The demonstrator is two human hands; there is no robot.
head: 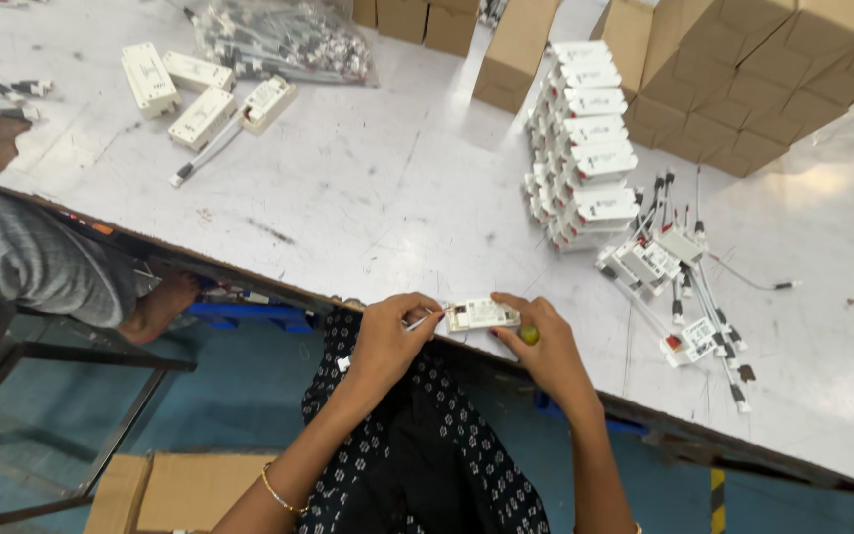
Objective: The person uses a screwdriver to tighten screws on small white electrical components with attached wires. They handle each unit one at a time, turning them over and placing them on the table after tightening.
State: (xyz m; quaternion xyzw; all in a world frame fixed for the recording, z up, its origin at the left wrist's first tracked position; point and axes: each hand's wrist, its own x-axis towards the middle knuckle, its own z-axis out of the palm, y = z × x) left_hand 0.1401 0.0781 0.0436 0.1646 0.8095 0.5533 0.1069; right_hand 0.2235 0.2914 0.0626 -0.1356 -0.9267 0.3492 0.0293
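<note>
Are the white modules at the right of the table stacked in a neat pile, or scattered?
Stacked. The white modules form a tidy pile on the table, beside brown cartons. A few more lie loose in front.

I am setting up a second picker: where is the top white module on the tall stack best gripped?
Probably by the two long sides of the top white module, coming from above. It lies flat on the stack with its broad face up and nothing over it. Its wired end faces the loose modules, so avoid that side.
</note>
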